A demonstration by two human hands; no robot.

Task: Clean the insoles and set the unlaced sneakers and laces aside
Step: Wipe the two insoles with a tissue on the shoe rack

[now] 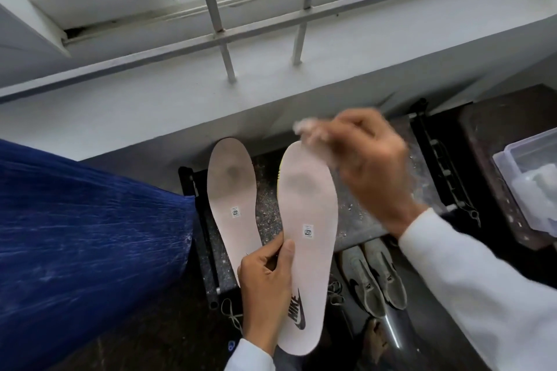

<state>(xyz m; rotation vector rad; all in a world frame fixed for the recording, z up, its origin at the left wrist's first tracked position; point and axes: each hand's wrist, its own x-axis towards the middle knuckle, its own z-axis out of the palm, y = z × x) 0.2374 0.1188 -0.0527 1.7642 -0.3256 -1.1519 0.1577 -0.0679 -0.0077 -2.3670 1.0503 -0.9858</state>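
**Two insoles held upright, a wipe at the toe of one**

The left hand grips both insoles near their heels. Its thumb presses on the face of the right insole, and its fingers curl behind. The left insole stands just beside the right one, their inner edges overlapping at the hand. Both toes point to the far side, and each face bears a grey smudge at the ball and a small printed label. The right insole also shows a dark logo at its heel.

The right hand, blurred, has curled fingers that pinch a whitish wipe against the toe of the right insole.

Below, on the near right, the two sneakers lie side by side on the floor. Loose laces lie near them.

A speckled stone top lies behind the insoles. A clear plastic container stands at the far right, and blue fabric fills the left.
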